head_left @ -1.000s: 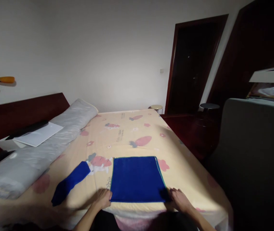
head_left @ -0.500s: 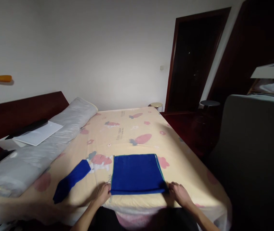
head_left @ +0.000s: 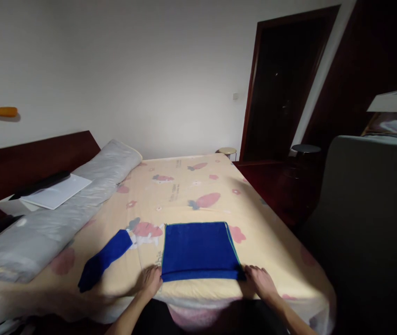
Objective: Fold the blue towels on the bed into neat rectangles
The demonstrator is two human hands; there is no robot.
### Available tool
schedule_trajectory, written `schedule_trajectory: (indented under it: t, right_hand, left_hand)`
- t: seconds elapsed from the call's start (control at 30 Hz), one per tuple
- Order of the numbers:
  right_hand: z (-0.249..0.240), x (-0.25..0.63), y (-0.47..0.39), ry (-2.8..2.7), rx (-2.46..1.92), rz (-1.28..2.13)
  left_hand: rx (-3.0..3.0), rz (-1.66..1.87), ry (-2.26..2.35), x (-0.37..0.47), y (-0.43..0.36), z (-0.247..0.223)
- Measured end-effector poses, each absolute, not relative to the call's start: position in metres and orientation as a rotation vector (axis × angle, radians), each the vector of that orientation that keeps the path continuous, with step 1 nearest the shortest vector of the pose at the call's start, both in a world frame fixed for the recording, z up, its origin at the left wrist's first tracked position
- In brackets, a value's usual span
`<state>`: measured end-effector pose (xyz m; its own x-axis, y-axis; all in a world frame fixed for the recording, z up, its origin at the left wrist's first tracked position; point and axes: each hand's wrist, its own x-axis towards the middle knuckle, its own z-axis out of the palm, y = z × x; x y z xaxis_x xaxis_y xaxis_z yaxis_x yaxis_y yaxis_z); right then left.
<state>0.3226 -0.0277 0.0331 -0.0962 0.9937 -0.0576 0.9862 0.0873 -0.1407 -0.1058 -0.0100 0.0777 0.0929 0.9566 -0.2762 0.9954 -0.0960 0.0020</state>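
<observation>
A blue cloth (head_left: pixel 200 249) with green edging lies flat on the bed, a narrow fold running along its near edge. My left hand (head_left: pixel 152 280) is closed on the cloth's near left corner. At the near right corner, my right hand (head_left: pixel 258 280) grips the same cloth, its fingers curled. The fingertips of both hands are partly hidden. To the left lies a second blue cloth (head_left: pixel 105 259), folded into a long narrow strip and touched by neither hand.
The bed (head_left: pixel 173 190) has a cream sheet with carrot prints. A grey rolled quilt (head_left: pixel 90 197) lies along the headboard (head_left: pixel 34 153), with a white flat object (head_left: pixel 57 190) on it. A grey panel (head_left: pixel 369 209) stands right; two stools (head_left: pixel 227 150) are beyond the bed.
The near edge of the cloth now shows a clearer, flatter folded band. Both hands stay at the corners, almost unmoved; the view has shifted slightly.
</observation>
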Motion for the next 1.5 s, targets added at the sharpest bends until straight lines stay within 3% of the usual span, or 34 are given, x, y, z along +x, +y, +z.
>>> schedule_trajectory:
  t: [0.2, 0.37, 0.6, 0.73, 1.07, 1.5]
  right_hand:
    - [0.034, 0.32, -0.028, -2.266, -2.097, 0.217]
    - [0.057, 0.291, -0.03, -2.268, -1.831, 0.065]
    - [0.056, 0.204, -0.064, -2.631, -1.249, 0.777]
    - [0.046, 0.161, -0.072, -2.7, -1.032, 0.97]
    - [0.014, 0.069, -0.05, -2.533, -1.022, 0.776]
    - [-0.009, 0.11, -0.042, -2.549, -1.185, 0.688]
  left_hand:
    - [2.176, -0.338, 1.962, -0.105, -0.011, 0.07]
    - [2.166, -0.334, 1.955, -0.106, -0.011, 0.071]
    - [2.142, -0.307, 1.955, -0.106, -0.012, 0.07]
    - [2.159, -0.297, 1.953, -0.106, -0.012, 0.068]
    - [2.17, -0.303, 1.94, -0.107, -0.011, 0.065]
    - [2.223, -0.24, 1.991, -0.101, -0.009, 0.06]
